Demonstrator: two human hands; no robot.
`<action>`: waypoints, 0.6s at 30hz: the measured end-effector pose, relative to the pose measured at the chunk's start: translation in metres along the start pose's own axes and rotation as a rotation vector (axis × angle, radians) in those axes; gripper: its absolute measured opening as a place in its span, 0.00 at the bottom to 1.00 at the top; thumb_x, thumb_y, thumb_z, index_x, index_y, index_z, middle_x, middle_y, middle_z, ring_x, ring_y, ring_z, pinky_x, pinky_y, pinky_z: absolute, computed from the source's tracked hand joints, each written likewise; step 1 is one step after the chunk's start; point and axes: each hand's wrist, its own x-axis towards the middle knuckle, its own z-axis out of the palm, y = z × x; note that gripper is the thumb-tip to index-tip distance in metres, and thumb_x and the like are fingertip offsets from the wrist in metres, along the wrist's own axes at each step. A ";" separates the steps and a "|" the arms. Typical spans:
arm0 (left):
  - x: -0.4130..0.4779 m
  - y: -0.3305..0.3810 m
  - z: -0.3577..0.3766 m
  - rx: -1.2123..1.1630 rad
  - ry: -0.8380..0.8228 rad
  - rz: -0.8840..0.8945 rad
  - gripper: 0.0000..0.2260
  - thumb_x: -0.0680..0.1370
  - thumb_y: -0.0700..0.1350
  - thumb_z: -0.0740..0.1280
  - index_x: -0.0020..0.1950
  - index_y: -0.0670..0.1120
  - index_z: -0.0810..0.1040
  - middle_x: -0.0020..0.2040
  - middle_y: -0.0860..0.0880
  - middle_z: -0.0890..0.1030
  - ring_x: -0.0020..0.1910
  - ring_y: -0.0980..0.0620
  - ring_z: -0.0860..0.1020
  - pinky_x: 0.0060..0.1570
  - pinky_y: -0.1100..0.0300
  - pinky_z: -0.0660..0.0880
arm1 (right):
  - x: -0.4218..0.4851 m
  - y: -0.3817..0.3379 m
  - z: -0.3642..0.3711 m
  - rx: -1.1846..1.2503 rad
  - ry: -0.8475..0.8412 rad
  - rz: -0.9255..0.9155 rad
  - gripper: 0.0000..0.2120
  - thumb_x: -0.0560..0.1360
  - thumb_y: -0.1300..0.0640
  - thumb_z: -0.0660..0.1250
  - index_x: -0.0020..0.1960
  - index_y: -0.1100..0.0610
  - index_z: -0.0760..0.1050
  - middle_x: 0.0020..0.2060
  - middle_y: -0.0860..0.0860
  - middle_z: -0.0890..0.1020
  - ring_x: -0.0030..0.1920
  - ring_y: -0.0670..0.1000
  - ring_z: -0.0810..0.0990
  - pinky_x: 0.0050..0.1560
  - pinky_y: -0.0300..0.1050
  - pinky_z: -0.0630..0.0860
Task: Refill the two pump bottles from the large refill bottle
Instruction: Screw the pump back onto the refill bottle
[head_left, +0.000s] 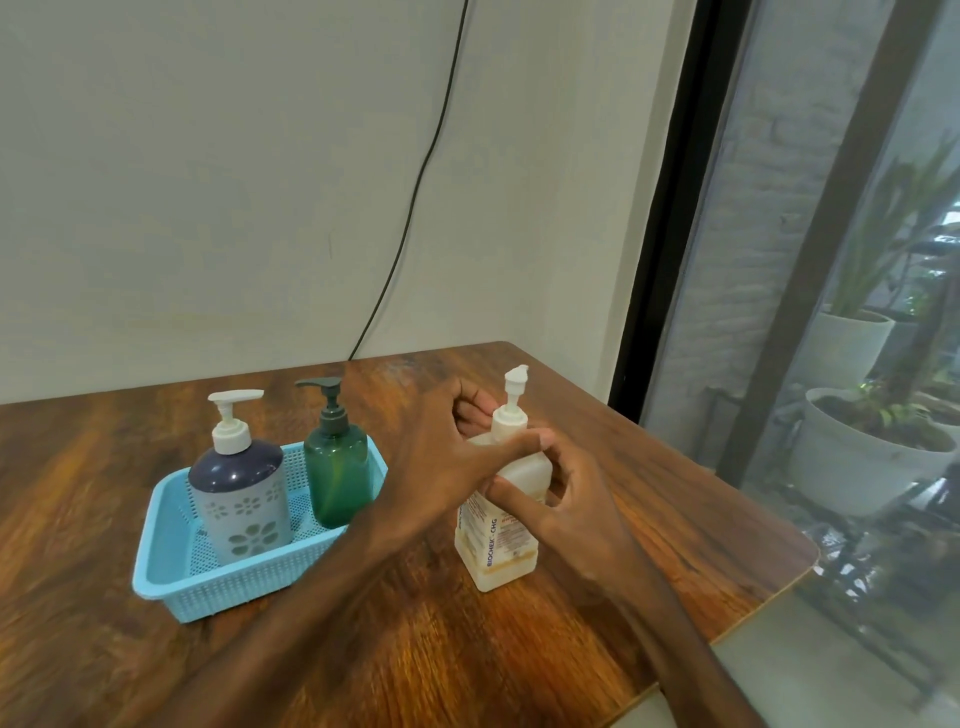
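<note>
Now my left hand (447, 447) curls round the refill bottle's (488, 535) shoulder, my right hand (566, 504) round its body. Smooth, stiff plastic, likely heavy; I'd grip mid-body.

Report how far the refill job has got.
Done: nothing visible; the dark blue pump bottle and green pump bottle stand in the basket, pumps on. In hand: left hand and right hand grip the refill bottle near its pump collar, upright on the table. Left: open all three, pour into both.
</note>
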 end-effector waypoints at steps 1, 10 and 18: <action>-0.001 0.002 0.001 0.003 -0.021 -0.024 0.26 0.64 0.62 0.81 0.54 0.53 0.78 0.48 0.57 0.83 0.44 0.62 0.81 0.41 0.69 0.77 | 0.000 0.000 0.000 0.000 -0.001 -0.003 0.23 0.72 0.54 0.78 0.65 0.51 0.75 0.53 0.44 0.85 0.52 0.44 0.86 0.47 0.41 0.83; 0.010 0.013 -0.030 0.005 -0.289 -0.002 0.08 0.77 0.51 0.74 0.55 0.61 0.82 0.48 0.66 0.85 0.50 0.65 0.83 0.50 0.68 0.80 | 0.001 0.004 0.001 -0.027 -0.003 0.015 0.27 0.71 0.44 0.77 0.67 0.42 0.72 0.57 0.40 0.84 0.54 0.42 0.84 0.51 0.44 0.84; -0.001 0.002 -0.005 -0.071 -0.043 -0.052 0.22 0.65 0.57 0.83 0.52 0.52 0.79 0.45 0.56 0.85 0.44 0.60 0.84 0.43 0.65 0.81 | 0.001 0.001 0.000 0.009 -0.015 -0.007 0.23 0.73 0.52 0.77 0.65 0.50 0.74 0.55 0.45 0.84 0.54 0.45 0.85 0.51 0.45 0.84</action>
